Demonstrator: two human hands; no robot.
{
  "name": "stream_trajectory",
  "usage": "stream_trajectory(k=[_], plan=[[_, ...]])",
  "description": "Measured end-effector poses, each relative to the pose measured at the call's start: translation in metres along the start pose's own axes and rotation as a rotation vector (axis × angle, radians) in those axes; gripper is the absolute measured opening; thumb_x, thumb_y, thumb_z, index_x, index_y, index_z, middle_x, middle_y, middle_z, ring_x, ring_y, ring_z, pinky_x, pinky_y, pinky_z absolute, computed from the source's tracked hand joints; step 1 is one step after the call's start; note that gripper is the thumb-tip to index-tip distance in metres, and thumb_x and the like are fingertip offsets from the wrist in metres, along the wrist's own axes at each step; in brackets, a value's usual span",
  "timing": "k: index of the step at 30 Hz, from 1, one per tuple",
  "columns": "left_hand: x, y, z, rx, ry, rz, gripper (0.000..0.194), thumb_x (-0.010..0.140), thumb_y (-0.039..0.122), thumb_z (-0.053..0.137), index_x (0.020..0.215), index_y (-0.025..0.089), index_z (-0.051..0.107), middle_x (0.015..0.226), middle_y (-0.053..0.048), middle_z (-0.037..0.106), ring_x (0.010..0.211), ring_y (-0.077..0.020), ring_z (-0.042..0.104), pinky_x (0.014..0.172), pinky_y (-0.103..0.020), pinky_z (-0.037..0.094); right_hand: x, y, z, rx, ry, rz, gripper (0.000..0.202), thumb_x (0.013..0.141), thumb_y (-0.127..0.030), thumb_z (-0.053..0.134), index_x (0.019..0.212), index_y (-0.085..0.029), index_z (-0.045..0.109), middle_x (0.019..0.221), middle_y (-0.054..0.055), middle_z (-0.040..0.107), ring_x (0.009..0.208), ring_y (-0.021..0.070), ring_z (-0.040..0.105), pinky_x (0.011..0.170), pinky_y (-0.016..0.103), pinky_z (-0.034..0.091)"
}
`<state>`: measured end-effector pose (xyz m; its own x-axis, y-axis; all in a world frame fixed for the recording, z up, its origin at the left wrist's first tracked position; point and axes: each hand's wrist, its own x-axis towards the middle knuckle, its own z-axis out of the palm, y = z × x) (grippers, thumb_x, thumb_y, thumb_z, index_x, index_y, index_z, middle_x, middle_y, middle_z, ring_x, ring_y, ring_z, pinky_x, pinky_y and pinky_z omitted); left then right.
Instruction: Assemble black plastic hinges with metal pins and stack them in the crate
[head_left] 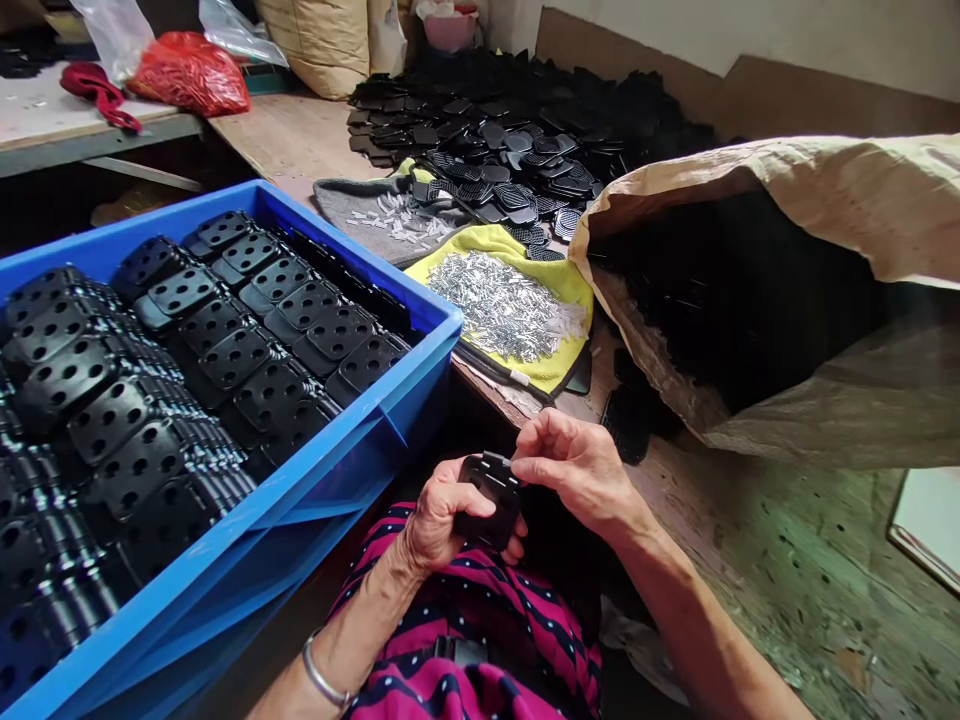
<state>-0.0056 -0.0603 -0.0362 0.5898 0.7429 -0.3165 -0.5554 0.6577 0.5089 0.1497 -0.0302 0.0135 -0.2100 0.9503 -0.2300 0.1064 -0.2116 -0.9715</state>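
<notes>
My left hand (442, 515) is closed around a black plastic plate (487, 500) with rounded corners, held above my lap. Along the plate's top edge runs a hinge-like strip with small shiny metal bits. My right hand (574, 465) pinches at the right end of that edge, thumb and forefinger pressed together; whatever sits between the fingertips is too small to make out. Beyond the hands, a heap of small silvery metal pins (502, 305) lies on a yellow cloth (566, 370).
A blue crate (345, 440) at left holds rows of black plates with holes (109, 420). Behind the cloth rises a large pile of black pieces (517, 150). An open paper sack (817, 430) lies at right. Pale pieces (401, 220) rest on a grey cloth (337, 200).
</notes>
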Motion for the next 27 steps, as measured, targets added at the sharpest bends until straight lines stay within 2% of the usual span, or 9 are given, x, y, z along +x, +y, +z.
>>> stream_trajectory(k=[3,6,8,9,12,15,18,23,27], plan=[[-0.002,0.003,0.005,0.191,0.117,0.043,0.026,0.057,0.006,0.055,0.082,0.011,0.061,0.062,-0.006,0.068,0.049,-0.0213,0.064,0.047,-0.031,0.052,-0.005,0.000,0.004,-0.327,0.074,-0.197,0.012,0.068,-0.012,0.058,0.074,-0.018,0.050,0.059,-0.003,0.057,0.051,0.0103,0.052,0.049,0.022,0.042],[-0.003,0.008,0.009,0.300,0.212,0.066,0.019,0.055,0.001,0.058,0.069,0.013,0.060,0.056,0.001,0.063,0.047,-0.0148,0.060,0.047,-0.023,0.049,-0.011,0.000,0.009,-0.744,0.131,-0.601,0.009,0.076,-0.011,0.048,0.074,-0.019,0.051,0.060,0.001,0.056,0.053,0.0123,0.050,0.052,0.025,0.041],[-0.004,0.009,0.009,0.284,0.213,0.049,0.019,0.054,0.000,0.058,0.067,0.013,0.061,0.054,0.002,0.061,0.045,-0.0128,0.058,0.046,-0.022,0.047,-0.012,0.001,0.010,-0.840,0.096,-0.820,0.014,0.080,-0.010,0.043,0.073,-0.019,0.051,0.062,0.003,0.057,0.057,0.0137,0.051,0.056,0.026,0.042],[-0.005,0.009,0.008,0.272,0.194,0.031,0.021,0.054,0.001,0.057,0.070,0.013,0.062,0.055,0.002,0.061,0.044,-0.0131,0.058,0.045,-0.023,0.048,-0.011,0.002,0.009,-0.833,0.075,-0.849,0.015,0.081,-0.010,0.042,0.073,-0.019,0.052,0.063,0.003,0.057,0.058,0.0136,0.052,0.057,0.026,0.043],[-0.006,0.008,0.005,0.249,0.107,-0.020,0.031,0.055,0.003,0.054,0.082,0.011,0.065,0.059,-0.002,0.064,0.045,-0.0176,0.060,0.044,-0.029,0.050,-0.006,0.008,0.006,-0.651,0.043,-0.592,0.010,0.079,-0.012,0.049,0.073,-0.020,0.050,0.062,-0.001,0.056,0.055,0.0110,0.051,0.053,0.023,0.042],[-0.007,0.007,0.000,0.202,0.033,-0.066,0.031,0.055,0.004,0.051,0.082,0.008,0.065,0.059,-0.007,0.066,0.046,-0.0220,0.062,0.043,-0.032,0.052,0.001,0.015,0.003,-0.288,-0.010,-0.279,0.011,0.073,-0.016,0.060,0.073,-0.020,0.050,0.061,-0.003,0.056,0.053,0.0099,0.051,0.051,0.022,0.044],[-0.005,0.008,-0.003,0.072,-0.047,-0.149,0.024,0.055,0.008,0.049,0.075,0.005,0.062,0.060,-0.013,0.066,0.047,-0.0255,0.064,0.043,-0.036,0.053,0.006,0.016,-0.004,-0.065,-0.138,-0.138,0.011,0.073,-0.025,0.066,0.073,-0.017,0.059,0.063,-0.001,0.058,0.055,0.0107,0.054,0.053,0.024,0.047],[-0.002,0.011,-0.003,-0.100,-0.120,-0.209,0.025,0.059,0.010,0.047,0.081,0.007,0.058,0.063,-0.017,0.068,0.048,-0.0276,0.065,0.041,-0.039,0.052,0.007,0.009,-0.013,-0.067,-0.190,-0.142,0.009,0.074,-0.025,0.068,0.073,-0.017,0.068,0.064,0.001,0.064,0.057,0.0130,0.059,0.057,0.026,0.050],[-0.003,0.009,0.001,-0.138,-0.097,-0.230,0.025,0.056,0.008,0.047,0.078,0.007,0.057,0.059,-0.015,0.067,0.046,-0.0289,0.064,0.035,-0.035,0.050,0.004,0.007,-0.010,-0.247,-0.141,-0.291,0.007,0.075,-0.018,0.065,0.069,-0.017,0.068,0.064,0.002,0.065,0.057,0.0134,0.061,0.055,0.024,0.050]])
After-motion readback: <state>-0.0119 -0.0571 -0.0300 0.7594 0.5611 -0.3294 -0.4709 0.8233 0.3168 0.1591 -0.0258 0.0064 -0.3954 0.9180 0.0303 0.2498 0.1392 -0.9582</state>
